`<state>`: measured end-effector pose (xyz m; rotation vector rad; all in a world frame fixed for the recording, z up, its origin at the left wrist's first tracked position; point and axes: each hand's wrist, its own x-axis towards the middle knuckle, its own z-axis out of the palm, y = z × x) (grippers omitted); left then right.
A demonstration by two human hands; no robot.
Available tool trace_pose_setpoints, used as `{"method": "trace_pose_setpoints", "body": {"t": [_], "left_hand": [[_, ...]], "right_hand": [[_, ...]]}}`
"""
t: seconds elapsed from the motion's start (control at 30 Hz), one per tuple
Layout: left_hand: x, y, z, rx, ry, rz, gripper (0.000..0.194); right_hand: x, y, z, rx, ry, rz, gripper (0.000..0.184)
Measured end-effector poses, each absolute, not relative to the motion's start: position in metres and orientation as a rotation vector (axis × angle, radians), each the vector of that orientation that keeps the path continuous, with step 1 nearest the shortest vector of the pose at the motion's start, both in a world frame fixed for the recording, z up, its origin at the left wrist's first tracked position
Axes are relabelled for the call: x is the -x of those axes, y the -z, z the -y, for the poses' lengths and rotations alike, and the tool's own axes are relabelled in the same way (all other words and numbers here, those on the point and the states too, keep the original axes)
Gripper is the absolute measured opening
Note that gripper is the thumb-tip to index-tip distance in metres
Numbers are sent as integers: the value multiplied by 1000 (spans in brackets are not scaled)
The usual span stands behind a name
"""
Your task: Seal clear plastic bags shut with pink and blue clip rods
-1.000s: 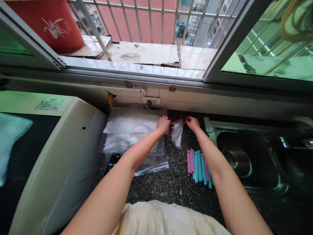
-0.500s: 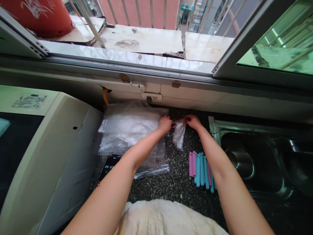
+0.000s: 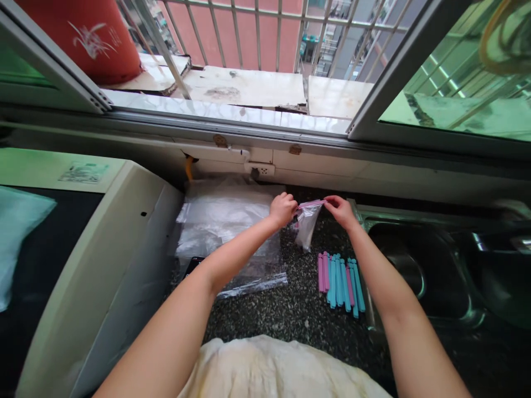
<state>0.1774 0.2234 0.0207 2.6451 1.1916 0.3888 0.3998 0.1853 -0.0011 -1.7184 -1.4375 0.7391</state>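
Seen from above, a person's two bare hands meet at a small clear plastic bag (image 3: 307,229) on a dark speckled counter (image 3: 265,315). A pink clip (image 3: 312,204) lies across the bag's top. The left hand (image 3: 284,210) is curled closed at the clip's left end; the right hand (image 3: 340,211) pinches its right end. The clip looks in place, though whether it is fully fastened cannot be told. More pink and blue clips (image 3: 340,282) lie loose nearer the body, apparently unused. Left of the bag, a stack of clear plastic sheets (image 3: 228,221) crowds the left hand; a sink (image 3: 477,319) bounds the right, the wall (image 3: 323,168) the back. Counter surface shows between bag and body.
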Motion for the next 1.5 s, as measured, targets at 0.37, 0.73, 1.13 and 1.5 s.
{"method": "trace_pose_setpoints", "body": {"t": [0.37, 0.73, 1.13, 1.5], "left_hand": [[-119, -48, -146, -2603, -640, -1139, 23], [-31, -55, -57, -2820, -746, -985, 28], [42, -20, 22, -2977, -841, -784, 18], [65, -40, 27, -3052, -772, -623, 19]], "right_hand": [[-349, -50, -98, 1560, -812, 1426, 33], [-284, -60, -8, 1517, -897, 1614, 27], [-234, -43, 57, 1485, -1105, 1645, 26], [-197, -62, 59, 1323, -1156, 1947, 24]]}}
